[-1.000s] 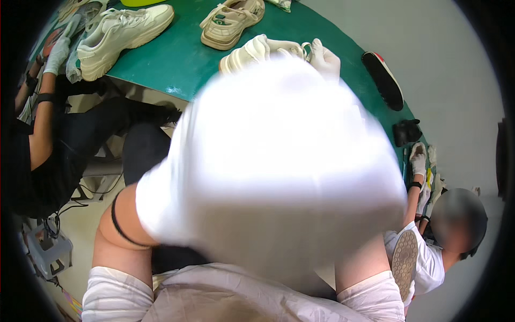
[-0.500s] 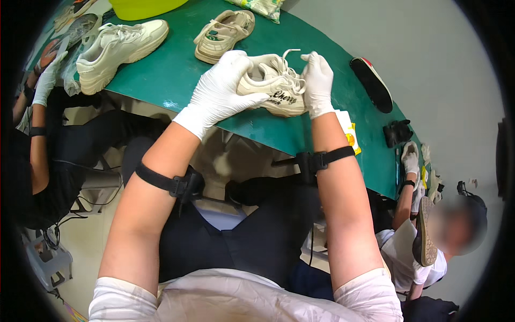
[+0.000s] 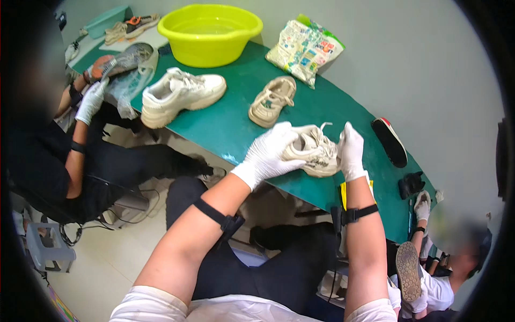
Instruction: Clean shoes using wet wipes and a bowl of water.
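— What are the fingers doing?

— The left hand [image 3: 271, 153], in a white glove, has its fingers wrapped over the heel end of a small cream-white lace-up sneaker [image 3: 313, 152], clasping it. The right hand [image 3: 351, 152], gloved too, presses its fingers against the toe end, so the shoe is gripped from both sides.

— And where is that shoe?

— On the green desk [image 3: 241, 126], close to its near edge, sole down as far as I can tell; the hands hide much of it.

— What lies around it?

— A beige child's sandal [image 3: 272, 100] sits further in, near the middle. A large white chunky sneaker [image 3: 181, 95] lies toward the left edge. Along the far edge stand a lime-yellow plastic basin [image 3: 210, 33] and a printed plastic pouch [image 3: 304, 49]. A black insole with a red tip [image 3: 390, 141] lies toward the right edge.

— Anyone else?

— A person's gloved hand [image 3: 91, 101] at the left edge holds a grey shoe [image 3: 122, 59] in clear wrap.
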A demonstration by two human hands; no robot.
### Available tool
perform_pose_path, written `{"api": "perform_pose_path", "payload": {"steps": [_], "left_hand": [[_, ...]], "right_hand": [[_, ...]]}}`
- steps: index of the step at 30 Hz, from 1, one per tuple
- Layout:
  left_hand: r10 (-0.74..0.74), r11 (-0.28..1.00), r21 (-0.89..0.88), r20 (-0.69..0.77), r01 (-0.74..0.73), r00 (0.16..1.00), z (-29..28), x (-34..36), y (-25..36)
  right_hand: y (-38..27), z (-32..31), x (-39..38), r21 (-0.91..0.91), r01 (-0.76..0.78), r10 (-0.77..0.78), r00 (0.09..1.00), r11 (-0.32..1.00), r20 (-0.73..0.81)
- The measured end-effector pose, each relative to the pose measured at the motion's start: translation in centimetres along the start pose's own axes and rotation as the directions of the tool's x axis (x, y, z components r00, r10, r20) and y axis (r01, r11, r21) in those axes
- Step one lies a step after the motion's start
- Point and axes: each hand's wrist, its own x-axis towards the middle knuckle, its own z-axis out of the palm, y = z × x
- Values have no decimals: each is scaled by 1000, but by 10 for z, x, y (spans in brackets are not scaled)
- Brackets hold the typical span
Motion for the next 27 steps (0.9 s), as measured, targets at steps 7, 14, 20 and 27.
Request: {"api": "perform_pose_path", "payload": {"steps": [7, 14, 20, 27], "left_hand": [[-87, 982, 174, 89, 71, 992, -87, 49, 10], [-215, 933, 195, -374, 303, 902, -240, 188, -73], [-410, 731, 524, -173, 436, 896, -284, 273, -203], [-919, 298, 930, 219, 216, 327, -241, 300, -280]], "right_hand": [[5, 27, -34, -604, 229, -219, 971, 763, 92], [20, 17, -25, -476, 147, -157, 987, 867, 18], [7, 28, -32, -531, 164, -172, 985, 831, 34], [6, 23, -36, -529, 99, -86, 995, 843, 49]]}}
